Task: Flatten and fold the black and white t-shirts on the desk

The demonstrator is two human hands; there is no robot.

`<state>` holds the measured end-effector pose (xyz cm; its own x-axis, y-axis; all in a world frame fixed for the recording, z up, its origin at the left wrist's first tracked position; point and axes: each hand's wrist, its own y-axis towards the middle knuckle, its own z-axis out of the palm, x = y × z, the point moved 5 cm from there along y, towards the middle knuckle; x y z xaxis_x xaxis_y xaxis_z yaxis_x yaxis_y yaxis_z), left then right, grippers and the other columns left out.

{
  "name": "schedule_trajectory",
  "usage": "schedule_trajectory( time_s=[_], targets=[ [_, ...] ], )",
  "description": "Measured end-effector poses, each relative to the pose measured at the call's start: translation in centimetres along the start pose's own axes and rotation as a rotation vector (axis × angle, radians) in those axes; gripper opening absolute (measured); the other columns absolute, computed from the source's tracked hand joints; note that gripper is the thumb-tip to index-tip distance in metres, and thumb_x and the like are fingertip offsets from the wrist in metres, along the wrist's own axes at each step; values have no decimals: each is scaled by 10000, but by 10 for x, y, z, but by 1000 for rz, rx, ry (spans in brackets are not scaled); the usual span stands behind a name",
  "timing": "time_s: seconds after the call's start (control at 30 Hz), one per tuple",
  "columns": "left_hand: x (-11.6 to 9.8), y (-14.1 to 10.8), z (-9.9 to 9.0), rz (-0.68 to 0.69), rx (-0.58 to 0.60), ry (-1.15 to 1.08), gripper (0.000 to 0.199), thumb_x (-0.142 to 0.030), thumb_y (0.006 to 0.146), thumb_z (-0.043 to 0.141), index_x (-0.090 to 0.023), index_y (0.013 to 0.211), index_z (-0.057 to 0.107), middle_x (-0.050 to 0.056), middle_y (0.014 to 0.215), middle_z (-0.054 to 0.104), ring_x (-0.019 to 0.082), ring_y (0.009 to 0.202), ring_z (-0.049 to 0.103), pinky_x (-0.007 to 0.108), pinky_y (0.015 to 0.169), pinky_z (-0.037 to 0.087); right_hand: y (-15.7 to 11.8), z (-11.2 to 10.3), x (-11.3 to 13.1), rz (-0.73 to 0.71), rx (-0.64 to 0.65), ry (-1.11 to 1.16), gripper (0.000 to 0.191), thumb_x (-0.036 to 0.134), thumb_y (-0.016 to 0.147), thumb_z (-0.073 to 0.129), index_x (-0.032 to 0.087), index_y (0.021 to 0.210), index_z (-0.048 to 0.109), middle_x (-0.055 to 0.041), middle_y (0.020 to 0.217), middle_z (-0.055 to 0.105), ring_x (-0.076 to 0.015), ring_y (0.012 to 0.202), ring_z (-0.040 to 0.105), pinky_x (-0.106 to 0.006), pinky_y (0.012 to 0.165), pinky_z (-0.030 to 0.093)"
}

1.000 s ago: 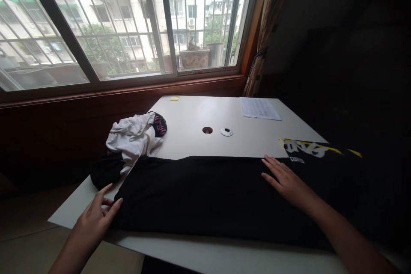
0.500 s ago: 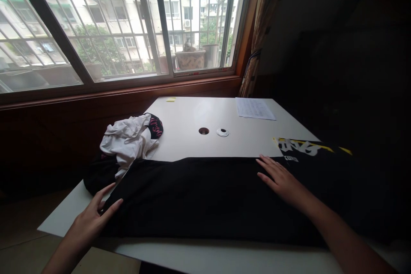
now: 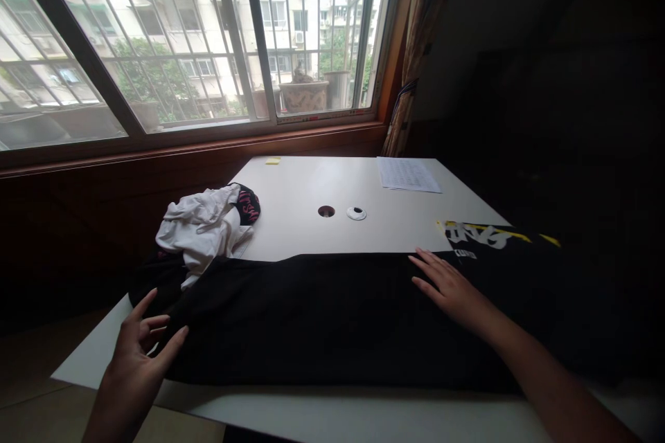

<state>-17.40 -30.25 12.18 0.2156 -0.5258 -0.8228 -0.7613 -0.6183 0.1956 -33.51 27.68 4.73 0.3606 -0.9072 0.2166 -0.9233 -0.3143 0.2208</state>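
A black garment (image 3: pixel 312 318) lies spread lengthwise over the near part of the white table, with white and yellow lettering at its right end. Its exact kind is hard to make out. My right hand (image 3: pixel 441 280) rests flat on the fabric near the far edge, left of the lettering, fingers spread. At the garment's left end is my left hand (image 3: pixel 138 346), its fingers apart and curved, the thumb over the black cloth. Beyond that hand sits a crumpled white cloth (image 3: pixel 200 228) heaped with black fabric that carries pink lettering.
The white table (image 3: pixel 291 201) has a round hole (image 3: pixel 326 211) with a small round cover (image 3: pixel 356 213) beside it. Printed sheets (image 3: pixel 409 174) lie at the back right, a yellow note (image 3: pixel 273 160) at the back left. Behind stand a barred window and a tied curtain (image 3: pixel 402 111).
My left hand has lifted slightly, its fingers turned more upward and curled at the garment's left end. My right hand stays on the cloth. The whole view has shifted a little.
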Motion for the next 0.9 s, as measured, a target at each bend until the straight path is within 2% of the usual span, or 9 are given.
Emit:
schedule_trajectory(
  time_s=[0.13,0.27,0.37,0.5,0.57,0.63,0.77,0.83,0.9],
  targets=[
    [-23,-15,8,104,-42,10,857,-591,767,724,-306,1519,429,69,1178,662,344,1132,644,514,911,548,0,-1,1,6,-2,11,616,588,1018,405,253,1527,499,-77,1648,373,-318,1519,342,-533,1240,316],
    [-52,-29,27,286,-89,-95,762,-502,809,746,-300,1485,457,71,1193,680,317,1161,638,465,911,549,0,-4,5,8,-5,41,603,564,1011,433,230,1505,527,-101,1633,399,-329,1510,356,-548,1235,318],
    [-73,-39,50,414,-42,-195,676,-388,860,740,-292,1469,463,61,1172,684,257,1096,670,418,923,552,1,-16,15,-21,-57,116,518,514,1002,482,251,1431,604,-92,1587,471,-328,1475,413,-535,1221,351],
    [-99,-56,80,597,49,-204,563,-257,915,693,-298,1439,494,41,1134,675,194,1004,679,340,865,585,3,-37,44,-81,-94,307,362,443,1016,494,290,1261,712,-78,1412,629,-306,1343,547,-514,1166,417],
    [-111,-67,92,687,87,-198,550,-194,925,666,-299,1438,498,36,1120,661,179,1001,671,318,873,588,5,-42,64,-69,-13,459,343,447,1024,496,292,1238,714,-82,1302,682,-295,1230,622,-502,1098,473],
    [-121,-79,103,757,141,-194,549,-140,933,632,-295,1442,496,36,1110,641,168,1005,666,296,882,585,7,-40,86,-22,144,656,377,481,1027,499,289,1304,669,-83,1211,712,-275,1084,685,-483,1000,533],
    [-137,-106,124,856,290,-184,581,-57,933,559,-287,1461,481,52,1135,619,157,1003,667,257,867,583,11,-25,136,120,450,1147,598,588,1010,496,288,1522,427,-99,1207,691,-251,977,716,-466,906,571],
    [-142,-119,134,904,361,-169,599,-26,922,531,-272,1465,478,61,1138,627,159,983,669,255,852,589,14,-15,156,264,530,1350,700,644,984,508,318,1571,312,-101,1245,651,-236,953,718,-457,883,577],
    [-144,-130,142,966,426,-143,587,-8,920,501,-247,1456,485,70,1115,645,167,951,674,267,826,599,19,-5,169,389,531,1426,746,676,944,555,358,1567,298,-81,1227,627,-213,905,706,-427,828,579]
  ],
)
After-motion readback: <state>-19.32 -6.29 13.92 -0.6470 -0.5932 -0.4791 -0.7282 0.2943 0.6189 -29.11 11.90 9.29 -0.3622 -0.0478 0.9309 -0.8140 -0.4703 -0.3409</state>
